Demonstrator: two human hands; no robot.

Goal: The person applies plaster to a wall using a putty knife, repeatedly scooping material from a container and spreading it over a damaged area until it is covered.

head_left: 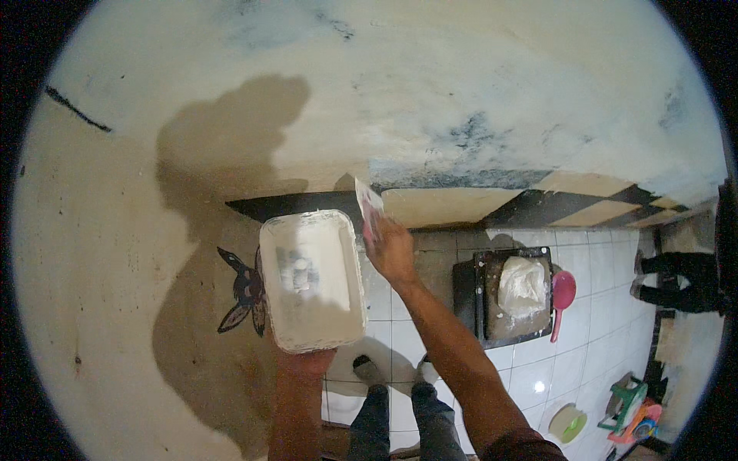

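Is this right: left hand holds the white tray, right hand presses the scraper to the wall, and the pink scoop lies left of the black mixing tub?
Not quite. The head view shows the pink scoop lying at the right edge of the black mixing tub, not left. The rest holds: left hand holds the white tray, right hand presses the scraper to the wall.

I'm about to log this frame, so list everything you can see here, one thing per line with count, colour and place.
Rectangular tray: one, white-coated, held up at centre-left near the wall.
Scraper: one, pale blade with a pinkish handle, against the wall at centre.
Wall: one, cream with grey-blue patches, upper half; black-and-cream checks along its base.
Butterfly drawing: one, dark, on the wall left of the tray.
Dark pan: one, black, on the white-tiled floor at right, holding white paste.
Scoop: one, pink, beside the pan.
Plastic items: several, green and mixed colours, lower right; too small to tell apart.
Left hand: under the tray's near end.
Right hand: gripping the scraper.
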